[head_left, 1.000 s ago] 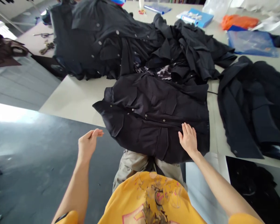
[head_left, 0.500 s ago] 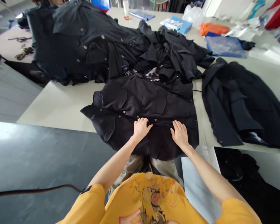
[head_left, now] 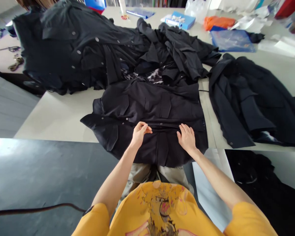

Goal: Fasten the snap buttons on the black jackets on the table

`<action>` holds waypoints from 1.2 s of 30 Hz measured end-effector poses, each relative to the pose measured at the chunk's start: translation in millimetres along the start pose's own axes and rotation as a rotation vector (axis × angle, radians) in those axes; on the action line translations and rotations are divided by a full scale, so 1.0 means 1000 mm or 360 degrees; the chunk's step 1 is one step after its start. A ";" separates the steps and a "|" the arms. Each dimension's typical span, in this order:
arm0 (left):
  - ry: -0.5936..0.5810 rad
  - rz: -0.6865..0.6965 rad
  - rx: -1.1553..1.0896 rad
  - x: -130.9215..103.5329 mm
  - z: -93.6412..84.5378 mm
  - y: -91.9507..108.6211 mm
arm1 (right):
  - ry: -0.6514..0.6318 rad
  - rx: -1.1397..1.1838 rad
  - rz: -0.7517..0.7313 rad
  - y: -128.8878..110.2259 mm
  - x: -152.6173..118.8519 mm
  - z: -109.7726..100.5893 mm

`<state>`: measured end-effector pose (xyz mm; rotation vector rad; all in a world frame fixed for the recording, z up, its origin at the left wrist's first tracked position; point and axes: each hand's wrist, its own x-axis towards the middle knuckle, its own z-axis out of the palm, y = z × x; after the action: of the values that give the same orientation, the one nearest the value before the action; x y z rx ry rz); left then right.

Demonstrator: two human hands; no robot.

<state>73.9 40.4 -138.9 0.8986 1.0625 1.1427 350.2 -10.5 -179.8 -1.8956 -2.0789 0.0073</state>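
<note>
A black jacket [head_left: 137, 101] lies spread in front of me, with flap pockets and small metal snaps along its front opening. My left hand [head_left: 139, 133] is at the middle of this opening, turned on its side. Its fingers are curled with the thumb against them; whatever may be between them is hidden. To its right, my right hand [head_left: 186, 136] rests on the jacket beside the front edge, palm down and fingers stretched out. One metal snap [head_left: 161, 124] shows between the hands.
A heap of dark jackets [head_left: 64, 49] fills the back left of the table [head_left: 56, 114]. Another dark jacket [head_left: 248, 98] lies at the right. Behind are a blue box [head_left: 182, 20], an orange bundle [head_left: 218, 23] and a blue plastic sleeve [head_left: 232, 41]. Black cloth [head_left: 263, 177] lies low at right.
My left hand has turned from palm down onto its side and its fingers have curled. The right hand stays flat on the jacket. The view has shifted slightly.
</note>
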 end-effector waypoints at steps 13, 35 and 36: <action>-0.0065 -0.0141 -0.0564 0.020 0.032 0.000 | -0.0036 0.0201 -0.0177 -0.085 0.091 0.031; -0.0270 -0.0922 -0.0884 -0.078 0.054 -0.044 | -0.0084 0.0055 -0.0163 -0.088 0.088 0.038; -0.0299 -0.0956 -0.0863 -0.088 0.053 -0.041 | -0.0083 0.0055 -0.0164 -0.088 0.088 0.038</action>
<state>128.5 -55.8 -147.2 0.2199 0.7338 0.7551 250.0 72.8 -175.2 -1.7843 -2.1941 0.0691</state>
